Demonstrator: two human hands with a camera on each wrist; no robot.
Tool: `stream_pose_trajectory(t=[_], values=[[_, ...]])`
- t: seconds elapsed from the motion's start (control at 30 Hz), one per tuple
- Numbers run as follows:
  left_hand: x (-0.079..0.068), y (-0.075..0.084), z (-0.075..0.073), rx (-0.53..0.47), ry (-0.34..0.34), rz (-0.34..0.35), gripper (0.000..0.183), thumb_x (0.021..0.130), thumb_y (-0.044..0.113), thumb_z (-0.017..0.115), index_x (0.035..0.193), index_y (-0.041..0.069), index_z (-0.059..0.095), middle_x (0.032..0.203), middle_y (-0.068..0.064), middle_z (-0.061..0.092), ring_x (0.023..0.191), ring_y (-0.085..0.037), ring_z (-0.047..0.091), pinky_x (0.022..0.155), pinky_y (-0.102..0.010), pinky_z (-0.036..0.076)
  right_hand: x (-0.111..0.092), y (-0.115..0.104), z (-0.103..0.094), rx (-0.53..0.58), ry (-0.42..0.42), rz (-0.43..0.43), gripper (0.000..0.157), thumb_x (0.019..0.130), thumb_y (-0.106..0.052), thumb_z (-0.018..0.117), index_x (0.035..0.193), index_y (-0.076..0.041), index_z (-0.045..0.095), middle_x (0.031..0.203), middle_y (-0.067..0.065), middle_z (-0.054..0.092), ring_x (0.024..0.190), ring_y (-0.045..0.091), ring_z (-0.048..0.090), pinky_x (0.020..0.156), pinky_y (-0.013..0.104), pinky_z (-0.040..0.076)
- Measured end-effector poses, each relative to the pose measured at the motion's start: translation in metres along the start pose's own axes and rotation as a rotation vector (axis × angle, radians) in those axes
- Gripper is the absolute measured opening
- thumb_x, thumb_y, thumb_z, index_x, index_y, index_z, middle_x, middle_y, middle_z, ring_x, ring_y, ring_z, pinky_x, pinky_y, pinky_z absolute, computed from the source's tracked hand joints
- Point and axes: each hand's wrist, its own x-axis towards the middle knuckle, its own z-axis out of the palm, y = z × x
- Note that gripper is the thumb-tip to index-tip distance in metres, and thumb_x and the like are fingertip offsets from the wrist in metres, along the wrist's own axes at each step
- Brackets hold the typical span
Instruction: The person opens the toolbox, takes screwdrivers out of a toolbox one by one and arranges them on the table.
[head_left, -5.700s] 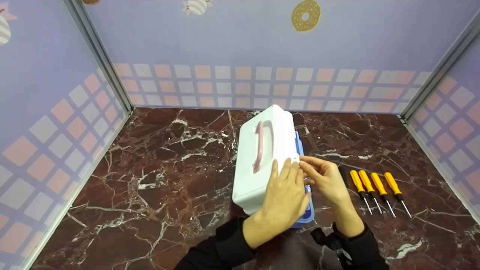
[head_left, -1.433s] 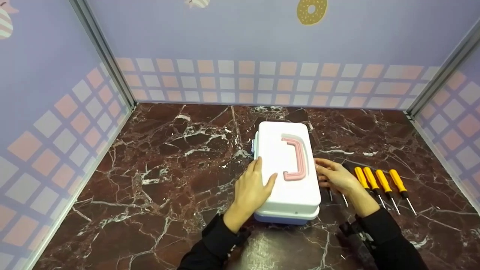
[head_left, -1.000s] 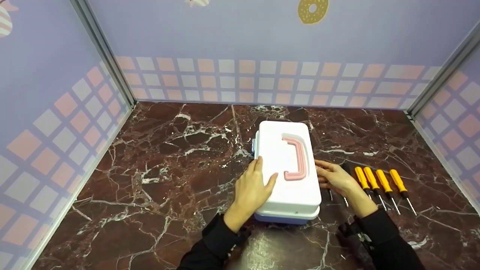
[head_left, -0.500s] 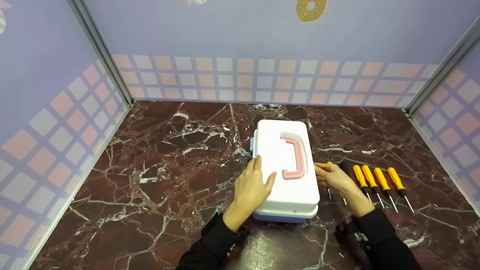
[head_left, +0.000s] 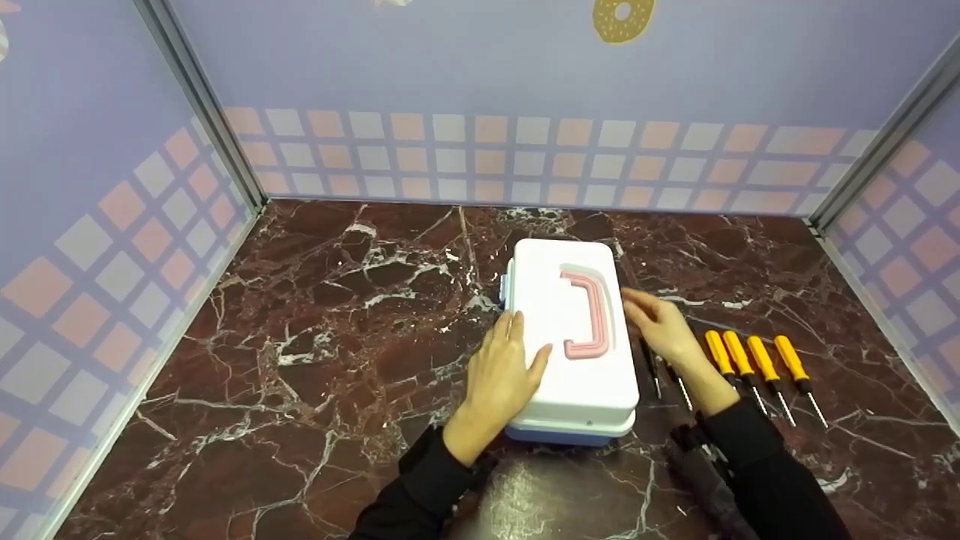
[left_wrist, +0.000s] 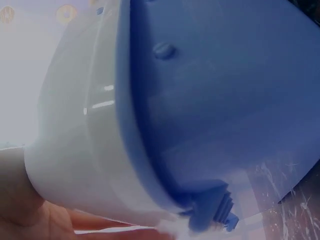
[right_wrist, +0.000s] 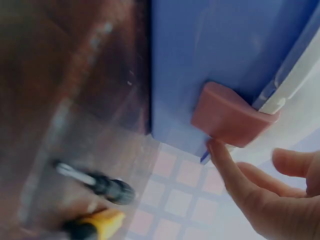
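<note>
A toolbox [head_left: 544, 330] with a white lid, pink handle [head_left: 601, 315] and blue body [right_wrist: 210, 45] lies flat on the dark marbled table. My left hand [head_left: 496, 379] rests on the lid's left edge, its thumb on top and the other fingers extended along the side. On the box's right side, in the right wrist view, sits a pink latch [right_wrist: 230, 115] over the seam. My right hand [head_left: 664, 326] is beside it, one fingertip [right_wrist: 216, 146] at the latch's edge, the thumb apart. A blue hinge [left_wrist: 207, 207] shows in the left wrist view.
Several yellow-handled screwdrivers [head_left: 761, 360] lie in a row to the right. Other screwdriver shafts [head_left: 682, 390] lie nearer the box, partly hidden by my right hand. A patterned back wall [head_left: 450, 157] and side panels enclose the table.
Earlier the box was tilted, with both hands at its right edge; then it lay flat. Over the last half second my right hand slid farther back along its right side; the left stayed put.
</note>
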Motion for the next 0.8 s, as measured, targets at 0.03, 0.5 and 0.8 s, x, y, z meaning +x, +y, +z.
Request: stream_pose_trajectory(t=[0.03, 0.5, 0.8], values=[[-0.001, 0.002, -0.001, 0.008, 0.004, 0.019, 0.060, 0.086, 0.039, 0.052, 0.128, -0.004, 0.042, 0.132, -0.021, 0.039, 0.113, -0.032, 0.046, 0.082, -0.038, 0.045, 0.004, -0.003, 0.000, -0.043, 0.031, -0.026, 0.037, 0.093, -0.007, 0.042, 0.124, 0.013, 0.041, 0.119, 0.029, 0.048, 0.098, 0.024, 0.054, 0.083, 0.035, 0.045], [-0.032, 0.036, 0.006, 0.070, -0.172, 0.381, 0.065, 0.085, 0.045, 0.047, 0.135, 0.007, 0.033, 0.141, -0.011, 0.027, 0.129, -0.023, 0.024, 0.103, -0.042, 0.015, 0.063, -0.020, 0.000, -0.371, 0.040, -0.268, 0.042, 0.090, -0.017, 0.052, 0.128, -0.001, 0.045, 0.125, 0.018, 0.049, 0.111, 0.032, 0.047, 0.093, 0.042, 0.035], [-0.037, 0.038, 0.016, 0.176, -0.094, 0.458, 0.054, 0.083, 0.034, 0.057, 0.129, 0.008, 0.045, 0.136, -0.008, 0.038, 0.126, -0.023, 0.032, 0.102, -0.044, 0.020, 0.081, -0.018, -0.004, -0.344, -0.103, -0.278, 0.036, 0.091, -0.016, 0.050, 0.125, -0.005, 0.051, 0.131, 0.014, 0.044, 0.119, 0.032, 0.040, 0.096, 0.045, 0.031]])
